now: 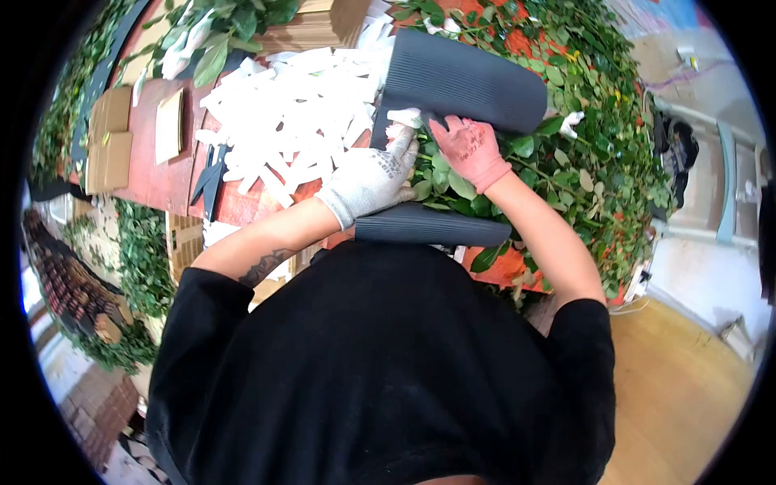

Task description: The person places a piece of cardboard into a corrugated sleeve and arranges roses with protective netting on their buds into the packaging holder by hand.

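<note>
My left hand (372, 176), in a whitish glove, has its fingers closed round a flower bud in a white sleeve (404, 118), beside the left edge of a black ribbed mat (465, 81). Part of that bud is hidden by my fingers. My right hand (471, 152), in a pink glove, lies over green leaves at the mat's lower edge, fingers apart and pointing left. Leafy stems (453, 182) run between my hands. Closer to my body is the mat's near flap (432, 225), curled up in front of my shirt.
Many white paper strips (283, 105) are heaped to the left, with black-handled scissors (212, 182) beside them. Cardboard pieces (109, 149) and a stack of cardboard (315, 24) lie farther off. Leafy stems (582, 186) cover the table's right side.
</note>
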`<state>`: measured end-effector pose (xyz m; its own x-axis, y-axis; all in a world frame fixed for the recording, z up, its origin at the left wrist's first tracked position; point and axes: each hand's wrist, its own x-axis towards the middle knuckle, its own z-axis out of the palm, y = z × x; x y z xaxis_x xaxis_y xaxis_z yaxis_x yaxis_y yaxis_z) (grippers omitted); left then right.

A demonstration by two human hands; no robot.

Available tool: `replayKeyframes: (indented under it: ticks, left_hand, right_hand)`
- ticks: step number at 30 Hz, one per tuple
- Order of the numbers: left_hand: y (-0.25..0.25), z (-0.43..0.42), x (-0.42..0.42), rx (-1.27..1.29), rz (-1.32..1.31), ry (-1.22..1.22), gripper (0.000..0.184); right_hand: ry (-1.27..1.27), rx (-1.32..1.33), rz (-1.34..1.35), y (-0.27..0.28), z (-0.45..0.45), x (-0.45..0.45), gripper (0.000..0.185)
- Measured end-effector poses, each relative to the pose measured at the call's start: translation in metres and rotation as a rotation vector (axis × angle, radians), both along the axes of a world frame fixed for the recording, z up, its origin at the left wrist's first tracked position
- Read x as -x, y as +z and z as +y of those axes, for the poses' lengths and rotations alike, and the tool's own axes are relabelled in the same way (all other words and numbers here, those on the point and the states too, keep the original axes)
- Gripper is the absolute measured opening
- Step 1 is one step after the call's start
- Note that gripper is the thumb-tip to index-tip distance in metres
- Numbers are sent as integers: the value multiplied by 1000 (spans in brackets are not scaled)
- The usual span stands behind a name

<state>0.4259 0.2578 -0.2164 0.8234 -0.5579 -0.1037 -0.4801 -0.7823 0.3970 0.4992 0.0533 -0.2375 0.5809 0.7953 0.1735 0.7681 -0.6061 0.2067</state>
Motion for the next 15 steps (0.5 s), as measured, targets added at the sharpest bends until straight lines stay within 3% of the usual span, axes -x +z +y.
replayKeyframes:
  ticks: [2, 5, 8, 10, 15]
  left_hand:
    - [5, -2, -2, -78, 109, -25, 76]
    - [0, -1, -1, -50, -91, -67, 75]
    - [4, -1, -3, -89, -71, -71, 75]
    - [12, -5, -5, -106, 80, -23, 80]
    - [7, -3, -7, -85, 73, -43, 80]
  right_hand:
    - [-35, 55, 14, -5, -1, 0, 33]
    - [-55, 197, 116, 4, 11, 1, 37]
    - [12, 41, 26, 6, 6, 1, 33]
    - [-27, 151, 106, 17, 6, 2, 33]
    - [12, 174, 138, 17, 7, 2, 34]
